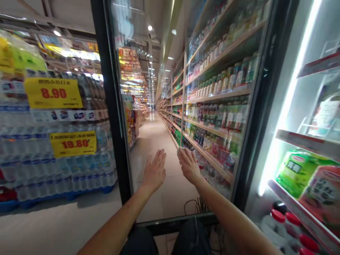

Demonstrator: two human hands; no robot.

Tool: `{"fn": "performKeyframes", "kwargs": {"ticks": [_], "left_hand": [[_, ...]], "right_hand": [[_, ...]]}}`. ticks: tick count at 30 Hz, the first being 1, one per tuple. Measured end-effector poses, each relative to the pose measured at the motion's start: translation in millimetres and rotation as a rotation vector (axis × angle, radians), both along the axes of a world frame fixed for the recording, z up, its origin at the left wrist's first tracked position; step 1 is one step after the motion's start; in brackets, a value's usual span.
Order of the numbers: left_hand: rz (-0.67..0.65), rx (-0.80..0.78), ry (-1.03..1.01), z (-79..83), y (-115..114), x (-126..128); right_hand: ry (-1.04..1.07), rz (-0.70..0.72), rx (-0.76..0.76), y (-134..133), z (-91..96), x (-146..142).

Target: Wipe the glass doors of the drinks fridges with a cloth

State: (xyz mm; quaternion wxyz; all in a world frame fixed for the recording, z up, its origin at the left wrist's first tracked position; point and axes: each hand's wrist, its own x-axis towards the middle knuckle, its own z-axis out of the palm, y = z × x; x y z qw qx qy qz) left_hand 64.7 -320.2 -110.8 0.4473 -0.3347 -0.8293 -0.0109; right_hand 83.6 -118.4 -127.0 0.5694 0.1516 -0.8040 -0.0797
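Observation:
A tall glass door (148, 209) with a black frame stands swung out in front of me. My left hand (154, 170) is raised at the glass, palm toward it and fingers stretched out, with nothing in it. Whether the palm touches the pane I cannot tell. To its right, my right hand (189, 164) presses a pale, crumpled cloth (180, 151) against the glass. Most of the cloth is hidden under the fingers. Shelves of bottled drinks (220, 85) show in the glass behind both hands.
At right, a lit cooler shelf (292, 202) holds a green pack (294, 173), with red-capped jars (277, 216) below. Stacked water bottles (58, 173) with yellow price signs (54, 92) stand at left. Dark cables (190, 205) lie near the door's lower edge.

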Motion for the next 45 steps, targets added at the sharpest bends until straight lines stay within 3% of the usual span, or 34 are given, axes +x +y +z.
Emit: {"fn": "performKeyframes", "kwargs": {"ticks": [4, 6, 9, 11, 16, 18, 23, 25, 30, 35, 41, 45], "left_hand": [[0.043, 0.031, -0.030, 1.7, -25, -2], [0.060, 0.043, -0.044, -0.8, -37, -1], [0.091, 0.048, -0.053, -7.2, -54, 3], [0.114, 0.058, -0.059, -10.7, -66, 6], [0.131, 0.088, -0.028, -13.8, -96, 9], [0.142, 0.113, -0.014, -16.6, -107, 12], [0.150, 0.118, -0.012, -34.3, -131, 19], [0.152, 0.104, -0.025, -42.7, -138, 21], [0.154, 0.075, -0.069, -58.9, -137, 23], [0.122, 0.056, -0.088, -66.2, -124, 24], [0.115, 0.046, -0.085, -63.3, -108, 23], [0.110, 0.008, -0.086, -56.4, -93, 19]], "right_hand": [[0.109, -0.051, -0.180, -2, 23.4, -9], [0.061, -0.021, -0.108, -11, 16.7, -9], [-0.095, 0.071, 0.160, -34, -5.4, -4], [-0.153, 0.097, 0.249, -51, -8.7, -2], [-0.094, 0.067, 0.074, -93, 16.2, -16], [-0.124, 0.118, 0.118, -110, 7.3, -21], [-0.223, 0.285, 0.437, -140, -46.2, -25], [-0.216, 0.287, 0.429, -146, -48.7, -28], [-0.164, 0.183, 0.215, -149, -33.9, -33], [-0.215, 0.241, 0.358, -136, -42.6, -24], [-0.153, 0.090, 0.050, -117, -11.8, -21], [-0.154, 0.116, 0.178, -100, -20.2, -11]]}}
